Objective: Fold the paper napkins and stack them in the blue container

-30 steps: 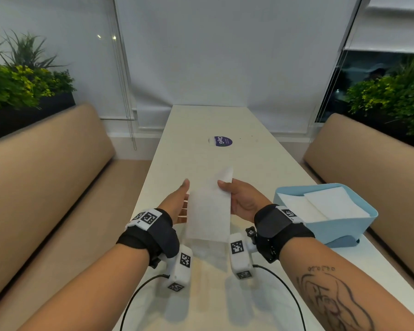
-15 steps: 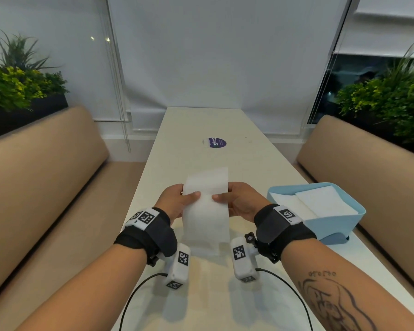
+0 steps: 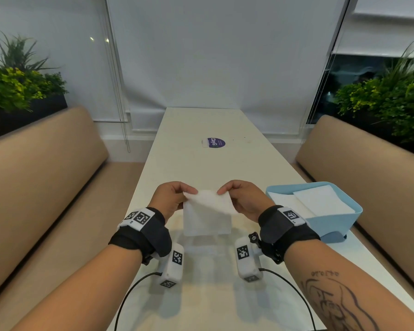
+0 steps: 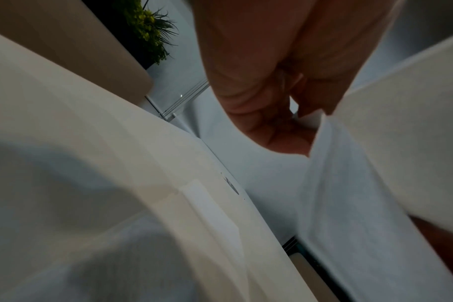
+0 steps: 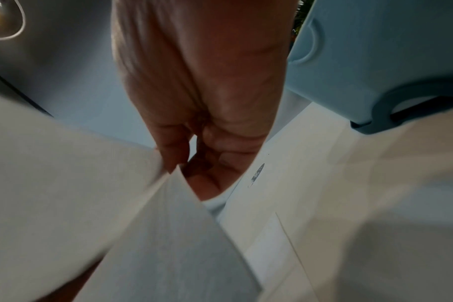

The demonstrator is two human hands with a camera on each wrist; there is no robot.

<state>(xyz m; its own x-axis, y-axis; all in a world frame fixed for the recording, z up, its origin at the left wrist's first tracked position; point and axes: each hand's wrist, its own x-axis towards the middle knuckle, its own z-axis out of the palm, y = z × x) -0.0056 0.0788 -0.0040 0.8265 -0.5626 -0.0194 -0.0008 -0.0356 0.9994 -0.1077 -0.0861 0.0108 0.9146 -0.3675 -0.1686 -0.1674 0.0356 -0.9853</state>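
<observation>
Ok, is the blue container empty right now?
No, the head view shows folded white napkins lying inside the blue container.

Dim indoor light, wrist views blurred, edges warped

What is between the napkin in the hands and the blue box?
Nothing visible. The left hand and right hand pinch the napkin over the table; the blue container sits beside the right hand, top open, folded napkins inside.
</observation>
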